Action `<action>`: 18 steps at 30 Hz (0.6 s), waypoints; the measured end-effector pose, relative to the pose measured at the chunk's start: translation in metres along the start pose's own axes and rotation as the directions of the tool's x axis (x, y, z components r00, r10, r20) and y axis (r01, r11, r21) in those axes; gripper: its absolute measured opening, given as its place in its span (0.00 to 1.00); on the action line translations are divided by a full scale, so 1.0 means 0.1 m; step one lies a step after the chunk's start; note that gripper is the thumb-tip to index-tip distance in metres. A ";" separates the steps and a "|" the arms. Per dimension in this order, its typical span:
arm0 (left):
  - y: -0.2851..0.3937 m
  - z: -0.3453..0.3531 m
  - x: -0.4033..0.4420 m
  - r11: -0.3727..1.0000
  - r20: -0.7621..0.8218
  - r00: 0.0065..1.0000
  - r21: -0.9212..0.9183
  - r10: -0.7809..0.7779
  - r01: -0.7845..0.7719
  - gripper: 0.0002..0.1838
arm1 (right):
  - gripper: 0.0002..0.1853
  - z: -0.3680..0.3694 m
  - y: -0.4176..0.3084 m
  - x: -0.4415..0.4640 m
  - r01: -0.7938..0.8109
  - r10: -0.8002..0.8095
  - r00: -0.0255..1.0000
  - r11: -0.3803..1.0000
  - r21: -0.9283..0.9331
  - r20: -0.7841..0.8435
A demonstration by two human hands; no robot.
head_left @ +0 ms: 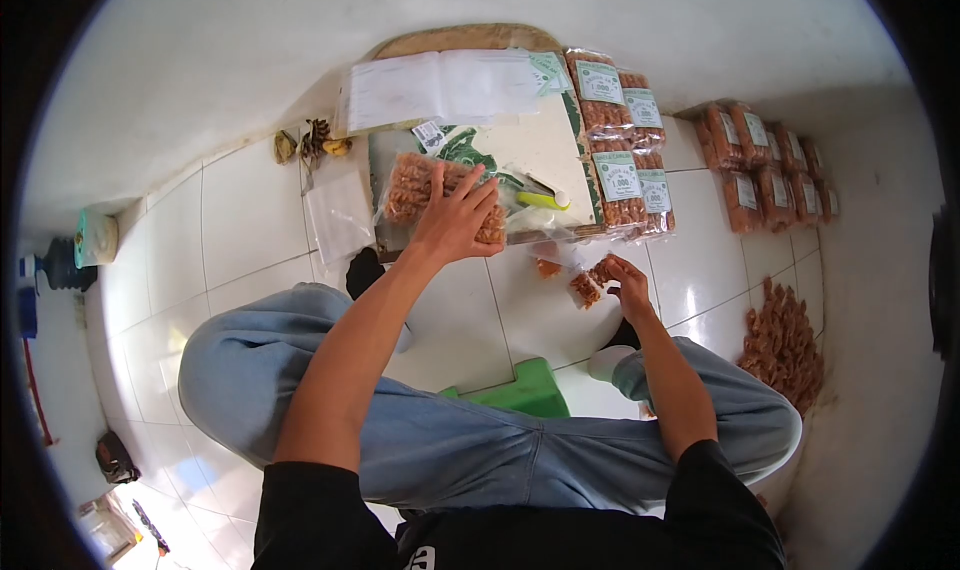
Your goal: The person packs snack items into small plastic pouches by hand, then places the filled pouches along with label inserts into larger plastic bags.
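Note:
A clear plastic bag point(405, 192) packed with rows of small brown snack packets lies tilted on the low table. My left hand point(452, 218) grips it from above, fingers spread across its top and thumb at its near edge. Past the table's front edge, my right hand point(630, 288) pinches a few small snack packets point(586, 289) between thumb and fingers. Another small orange-brown packet point(547, 268) is close by, partly behind clear plastic. To the right of the bag lies a yellow-green handled tool point(543, 200); its exact kind is unclear.
White sheets or plastic sleeves point(440, 88) and green labels point(550, 73) lie at the table's back. Labelled full bags point(618, 182) line its right side; more bags point(772, 195) stand by the wall. Loose packets point(783, 345) are heaped at right. A green stool point(522, 390) sits between my legs.

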State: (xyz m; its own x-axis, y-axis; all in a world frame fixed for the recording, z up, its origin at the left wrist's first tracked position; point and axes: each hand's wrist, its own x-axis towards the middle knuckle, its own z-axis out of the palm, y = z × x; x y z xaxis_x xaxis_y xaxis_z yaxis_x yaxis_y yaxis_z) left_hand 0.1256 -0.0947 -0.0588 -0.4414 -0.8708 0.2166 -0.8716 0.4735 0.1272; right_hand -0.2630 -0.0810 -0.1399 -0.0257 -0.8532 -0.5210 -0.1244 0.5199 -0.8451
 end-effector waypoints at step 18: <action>0.00 0.02 0.00 1.000 0.029 1.000 0.014 0.002 -0.003 0.45 | 0.21 0.01 0.04 -0.12 0.032 -0.026 0.999 0.989 -0.145 0.042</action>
State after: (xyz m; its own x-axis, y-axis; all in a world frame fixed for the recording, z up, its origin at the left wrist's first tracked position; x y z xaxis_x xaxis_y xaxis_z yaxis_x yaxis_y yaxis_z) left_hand 0.1253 -0.0953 -0.0605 -0.4493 -0.8731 0.1892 -0.8733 0.4739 0.1127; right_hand -0.2623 -0.0689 -0.1371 0.0194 -0.8638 -0.5034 -0.2676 0.4807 -0.8351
